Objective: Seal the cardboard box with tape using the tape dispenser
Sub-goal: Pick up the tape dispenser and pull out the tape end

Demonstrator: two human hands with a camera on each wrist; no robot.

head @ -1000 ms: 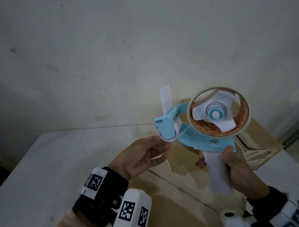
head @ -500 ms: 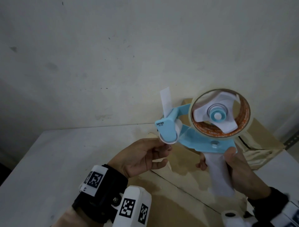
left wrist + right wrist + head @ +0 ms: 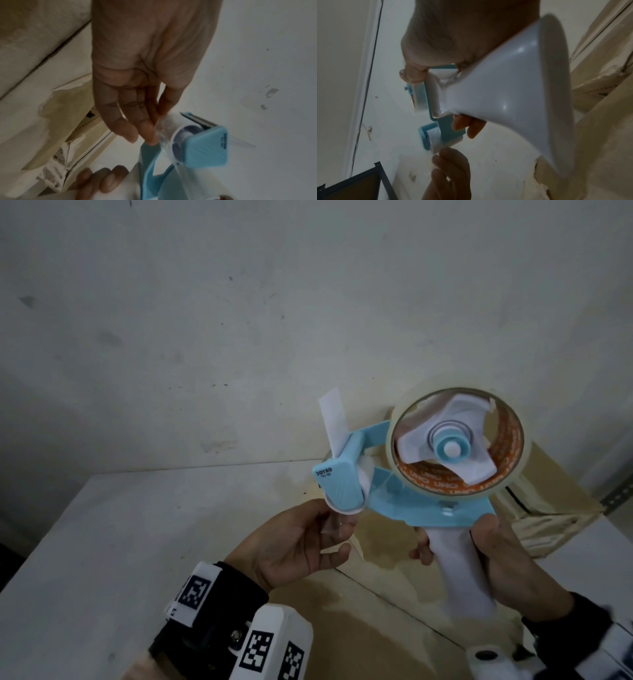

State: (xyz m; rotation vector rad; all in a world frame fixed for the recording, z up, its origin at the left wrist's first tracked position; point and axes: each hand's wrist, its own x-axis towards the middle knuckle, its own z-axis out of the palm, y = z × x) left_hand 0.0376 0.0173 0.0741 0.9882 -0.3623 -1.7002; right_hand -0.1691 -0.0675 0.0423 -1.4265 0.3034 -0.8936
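The left hand (image 3: 294,542) has drawn the clear tape end (image 3: 337,525) slightly out of the tape dispenser (image 3: 404,474), pinching it below the roller; the right hand (image 3: 507,563) is wrapped around the handle above the cardboard box (image 3: 394,604) (flaps unsealed). The tape may fold onto itself if slack.

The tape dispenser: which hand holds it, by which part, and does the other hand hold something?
The right hand grips the tape dispenser by its white handle. The left hand pinches the loose end of the clear tape just below the roller.
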